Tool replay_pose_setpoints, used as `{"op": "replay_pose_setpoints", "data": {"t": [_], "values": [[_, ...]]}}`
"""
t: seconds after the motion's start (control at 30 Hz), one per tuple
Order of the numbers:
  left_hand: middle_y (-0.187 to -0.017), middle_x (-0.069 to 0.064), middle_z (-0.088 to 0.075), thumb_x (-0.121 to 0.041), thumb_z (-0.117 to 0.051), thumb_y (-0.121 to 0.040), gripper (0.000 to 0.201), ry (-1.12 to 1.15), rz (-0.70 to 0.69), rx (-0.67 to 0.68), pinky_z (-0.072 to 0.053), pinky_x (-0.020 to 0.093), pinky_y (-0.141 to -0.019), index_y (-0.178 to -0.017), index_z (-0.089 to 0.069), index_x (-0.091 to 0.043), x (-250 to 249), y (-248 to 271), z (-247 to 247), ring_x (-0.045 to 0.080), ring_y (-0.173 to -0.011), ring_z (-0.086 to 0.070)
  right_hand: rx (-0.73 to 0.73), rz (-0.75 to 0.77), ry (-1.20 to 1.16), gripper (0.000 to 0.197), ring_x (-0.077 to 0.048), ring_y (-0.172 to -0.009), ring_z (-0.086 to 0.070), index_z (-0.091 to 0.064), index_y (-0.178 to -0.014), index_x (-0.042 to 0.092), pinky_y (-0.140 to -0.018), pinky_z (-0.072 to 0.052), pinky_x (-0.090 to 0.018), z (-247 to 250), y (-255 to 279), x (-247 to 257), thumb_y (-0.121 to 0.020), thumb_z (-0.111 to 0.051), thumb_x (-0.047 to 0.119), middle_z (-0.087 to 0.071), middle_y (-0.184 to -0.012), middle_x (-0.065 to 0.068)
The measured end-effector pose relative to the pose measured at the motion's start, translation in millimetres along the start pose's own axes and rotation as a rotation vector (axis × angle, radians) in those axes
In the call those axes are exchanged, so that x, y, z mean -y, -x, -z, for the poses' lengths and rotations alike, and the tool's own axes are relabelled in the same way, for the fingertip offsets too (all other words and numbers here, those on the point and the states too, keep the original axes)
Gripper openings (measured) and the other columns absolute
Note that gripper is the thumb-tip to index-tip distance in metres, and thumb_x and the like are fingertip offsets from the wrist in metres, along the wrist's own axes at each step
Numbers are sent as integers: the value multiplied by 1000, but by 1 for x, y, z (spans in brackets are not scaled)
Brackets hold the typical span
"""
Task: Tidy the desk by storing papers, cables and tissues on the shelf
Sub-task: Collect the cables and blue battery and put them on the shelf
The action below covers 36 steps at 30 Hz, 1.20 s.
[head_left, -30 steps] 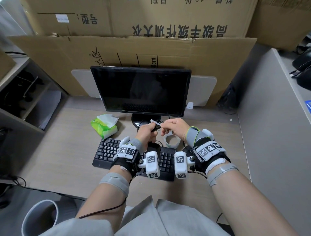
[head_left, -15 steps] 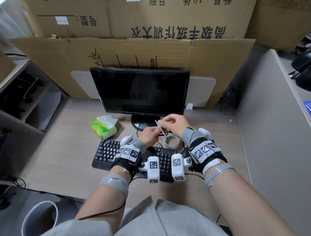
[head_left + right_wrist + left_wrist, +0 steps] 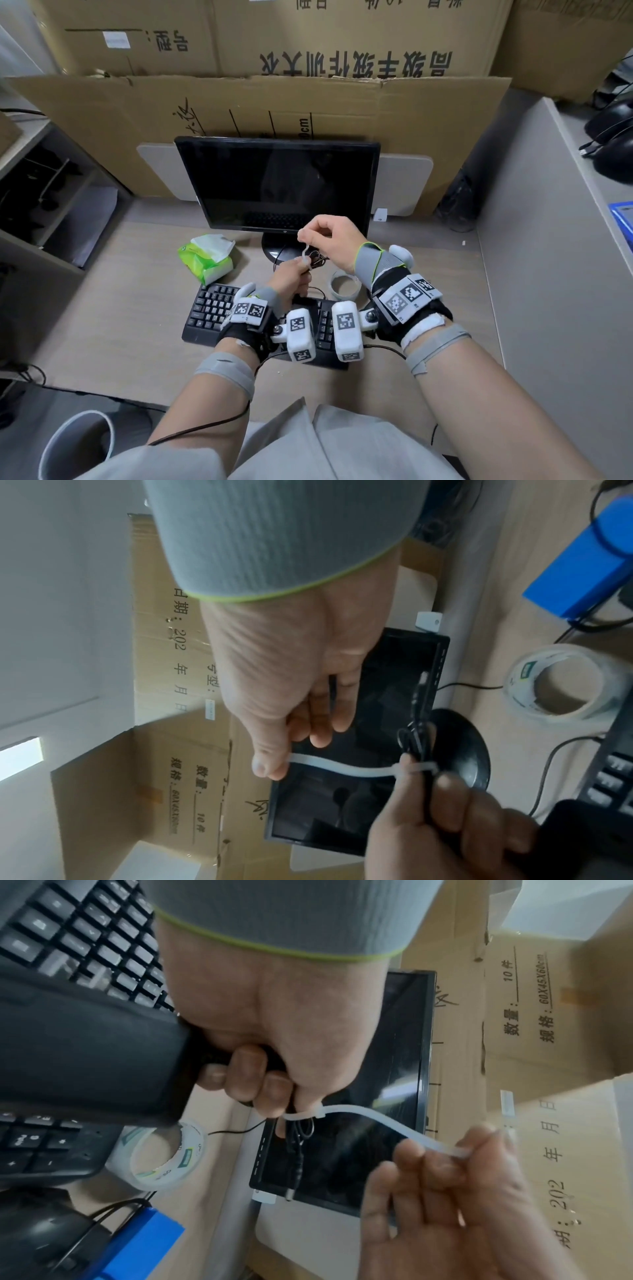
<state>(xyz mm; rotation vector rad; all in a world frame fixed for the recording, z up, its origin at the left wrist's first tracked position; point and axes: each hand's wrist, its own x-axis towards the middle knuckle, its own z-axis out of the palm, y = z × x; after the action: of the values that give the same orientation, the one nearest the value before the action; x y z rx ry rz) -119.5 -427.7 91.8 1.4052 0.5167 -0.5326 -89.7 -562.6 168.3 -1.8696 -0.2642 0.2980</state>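
My left hand (image 3: 295,274) grips a bundled black cable (image 3: 298,1139) with a black adapter block (image 3: 85,1056), held above the keyboard (image 3: 212,308). A white zip tie (image 3: 346,768) is looped round the cable. My right hand (image 3: 329,240) pinches the tie's free tail (image 3: 455,1150) between thumb and fingers and holds it up and away from the left hand. A green tissue pack (image 3: 205,255) lies on the desk left of the monitor stand. The shelf (image 3: 51,212) stands at the far left, with sheets of paper on its lower level.
A black monitor (image 3: 277,185) stands right behind my hands. A roll of clear tape (image 3: 344,283) lies right of the keyboard, a blue box (image 3: 137,1242) and a black mouse (image 3: 37,1240) farther right. Cardboard boxes (image 3: 274,99) wall the back, a grey partition (image 3: 534,274) the right.
My right hand has lifted up and back towards the monitor, drawing the zip tie's tail out of the loop. The left hand has stayed with the cable over the keyboard.
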Motion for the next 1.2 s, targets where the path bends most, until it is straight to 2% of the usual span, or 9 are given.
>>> {"op": "replay_pose_setpoints", "data": {"t": [0.13,0.23,0.37,0.5,0.73,0.87,0.97,1.07,1.2], "values": [[-51,-4,-31,-28,-40,-82,12,172,25,-6,-20,25,-45,-72,-40,-21,-6,1,8,14,-46,-17,37,-53,-130,17,-16,-79,-65,-65,-87,8,-84,-54,-40,0,3,-11,-91,-64,24,-73,-82,-6],[-54,-6,-27,-48,-55,-83,29,63,-66,20,-16,27,-50,-70,-45,-23,-7,0,6,12,-48,-17,34,-103,-317,25,-29,-72,-65,-59,-95,-10,-84,-56,-49,-4,7,-12,-94,-61,15,-68,-72,-16],[-54,-8,-18,-31,-52,-92,36,20,-157,0,-12,26,-53,-58,-40,-24,-4,-2,7,10,-49,-14,54,-116,-359,19,-25,-61,-61,-60,-94,-8,-81,-59,-43,-8,10,-5,-95,-60,10,-62,-64,-13],[-45,-10,-30,-29,-38,-105,34,66,-168,-139,-26,19,-39,-72,-41,-17,-5,-6,16,7,-38,-24,93,-126,-343,13,-20,-51,-55,-60,-85,2,-80,-57,-48,-8,8,-2,-94,-62,11,-59,-56,-5],[-59,-2,-44,-31,-41,-103,29,176,-139,-235,-22,23,-46,-79,-43,-16,-16,-3,40,8,-37,-29,11,-199,-402,20,-22,-61,-58,-61,-100,-7,-73,-59,-35,-18,2,-6,-96,-57,13,-63,-67,-9],[-56,-3,-48,-21,-39,-103,19,401,-156,-225,-27,19,-42,-90,-52,-13,-31,4,67,7,-37,-31,62,-436,-312,58,-15,-105,-63,-60,-122,14,-98,-46,-39,-41,-7,-15,-93,-44,61,-70,-114,-2],[-60,-3,-46,-14,-36,-101,21,616,-186,-191,-32,21,-49,-85,-49,-16,-36,6,83,9,-39,-35,249,-588,-393,87,-12,-116,-59,-59,-127,27,-100,-43,-43,-66,-4,-31,-72,-34,89,-67,-123,4],[-67,-2,-40,-12,-35,-101,22,678,-222,-246,-36,23,-54,-82,-45,-17,-38,6,104,11,-45,-38,342,-571,-399,68,-19,-111,-63,-55,-129,20,-97,-52,-50,-95,-3,-37,-77,-65,62,-65,-123,-2],[-73,4,-47,-8,-35,-101,19,517,-233,-317,-52,29,-64,-86,-46,-10,-29,7,125,17,-65,-50,407,-546,-346,47,-20,-95,-65,-56,-126,7,-89,-57,-44,-115,-9,-41,-84,-75,18,-64,-118,-14]]}}
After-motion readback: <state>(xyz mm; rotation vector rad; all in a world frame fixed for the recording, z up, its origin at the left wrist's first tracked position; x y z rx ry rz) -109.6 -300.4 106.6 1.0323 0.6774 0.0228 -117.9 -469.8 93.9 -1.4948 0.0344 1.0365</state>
